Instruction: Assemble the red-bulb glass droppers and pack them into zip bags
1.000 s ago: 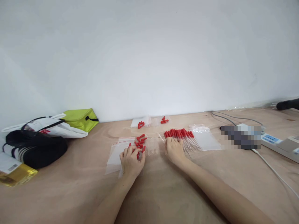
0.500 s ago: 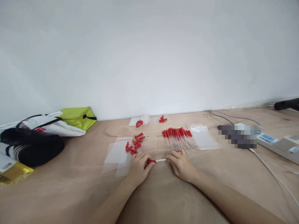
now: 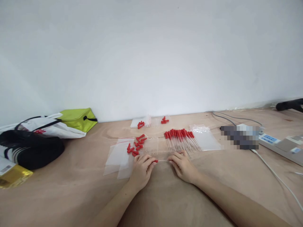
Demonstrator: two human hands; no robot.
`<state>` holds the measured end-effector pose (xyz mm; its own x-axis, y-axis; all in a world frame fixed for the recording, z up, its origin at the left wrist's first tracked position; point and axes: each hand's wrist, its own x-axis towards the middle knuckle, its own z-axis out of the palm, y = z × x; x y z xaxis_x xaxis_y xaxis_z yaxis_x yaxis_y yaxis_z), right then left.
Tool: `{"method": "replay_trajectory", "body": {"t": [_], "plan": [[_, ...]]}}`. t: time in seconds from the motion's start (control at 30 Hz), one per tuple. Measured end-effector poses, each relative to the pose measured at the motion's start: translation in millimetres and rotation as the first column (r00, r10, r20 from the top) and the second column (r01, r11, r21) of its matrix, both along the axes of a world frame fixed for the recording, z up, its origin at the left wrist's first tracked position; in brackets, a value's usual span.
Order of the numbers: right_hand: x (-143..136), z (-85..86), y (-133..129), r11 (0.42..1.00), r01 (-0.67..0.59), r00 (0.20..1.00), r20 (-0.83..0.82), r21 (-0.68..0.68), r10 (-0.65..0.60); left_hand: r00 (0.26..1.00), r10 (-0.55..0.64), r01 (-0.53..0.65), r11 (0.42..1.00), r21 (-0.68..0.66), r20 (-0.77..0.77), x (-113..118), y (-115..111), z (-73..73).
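My left hand [image 3: 142, 167] pinches a red rubber bulb [image 3: 156, 161], most of it hidden by the fingers. A thin glass dropper tube [image 3: 163, 160] runs level from the bulb to my right hand [image 3: 182, 164], whose closed fingertips grip its other end. Just beyond my left hand lie several loose red bulbs [image 3: 138, 145], beside a row of bare glass tubes [image 3: 151, 146]. Past my right hand is a fanned pile of droppers [image 3: 181, 135] with red bulbs on their tubes.
Clear zip bags [image 3: 117, 154] lie at left, another zip bag [image 3: 205, 139] at right. Small sets of bulbs [image 3: 164, 120] sit near the wall. A black cap [image 3: 38, 151] and a green bag [image 3: 77, 119] are far left; a power strip [image 3: 270, 138] with cables is right.
My left fingers have closed further over the red bulb, so less of it shows. The tube stays level between my hands; my right hand has hardly moved.
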<state>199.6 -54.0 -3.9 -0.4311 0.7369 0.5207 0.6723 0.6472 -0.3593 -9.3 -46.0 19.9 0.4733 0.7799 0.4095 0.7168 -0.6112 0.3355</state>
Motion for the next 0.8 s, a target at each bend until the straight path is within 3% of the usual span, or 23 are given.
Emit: {"method": "replay_trajectory", "body": {"t": [0.4, 0.8], "plan": [[4.9, 2.6, 3.1, 0.995, -0.101, 0.995, 0.012, 0.021, 0.1, 0.989, -0.105, 0.117, 0.987, -0.111, 0.109, -0.3, -3.1, 2.5], [1.3, 3.1, 0.3, 0.988, -0.031, 0.992, 0.126, 0.154, 0.011, 0.992, -0.12, 0.122, 0.992, -0.043, 0.049, -1.3, -4.9, 1.6]]}}
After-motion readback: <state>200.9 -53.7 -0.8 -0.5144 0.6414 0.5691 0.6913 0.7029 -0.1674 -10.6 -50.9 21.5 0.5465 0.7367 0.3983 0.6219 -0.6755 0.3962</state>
